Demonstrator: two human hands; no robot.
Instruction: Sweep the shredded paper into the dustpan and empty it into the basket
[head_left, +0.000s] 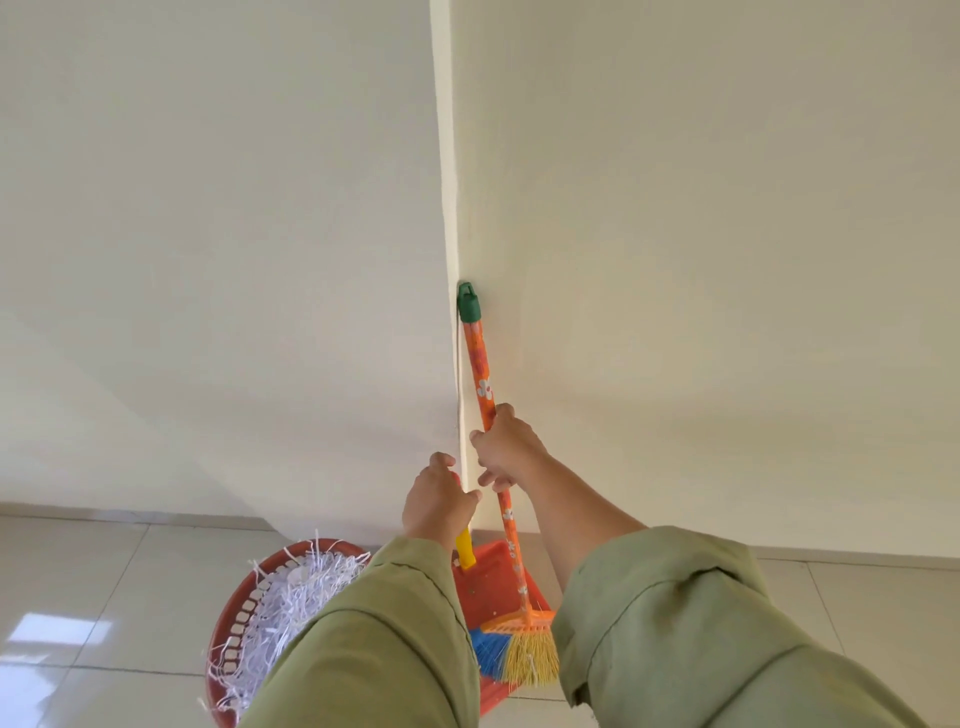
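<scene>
Two hands: both are raised at a wall corner, each with its grip clamped on a handle.
Right hand (506, 449): fingers are curled round the broom handle (480, 371), roughly at mid-length; the stretch of shaft inside the fist is hidden.
Broom: orange shaft with white flowers, green cap (468, 303) at the top touching the wall corner (448, 208); it stands nearly upright, tilted slightly.
Broom head (522, 652): yellow and blue bristles hang low in front of the dustpan; the right sleeve (701, 634) cuts off its right edge.
Left hand (436, 501): fingers are wrapped round the top of the dustpan's yellow handle (466, 552); only the lower part of that handle shows below the fist.
Dustpan (493, 577): red, held upright against the corner; its lower part is behind the bristles and the left sleeve (374, 644), so I cannot tell whether it touches the floor.
Shredded paper (291, 592): white strips heaped in the basket, some hanging over the rim.
Basket (231, 623): red, round, with slotted sides, on the tiled floor (104, 571) just left of the dustpan; its right side is hidden by the left sleeve and its bottom edge is cut off.
Inside of the dustpan: a few small specks, too small to make out.
</scene>
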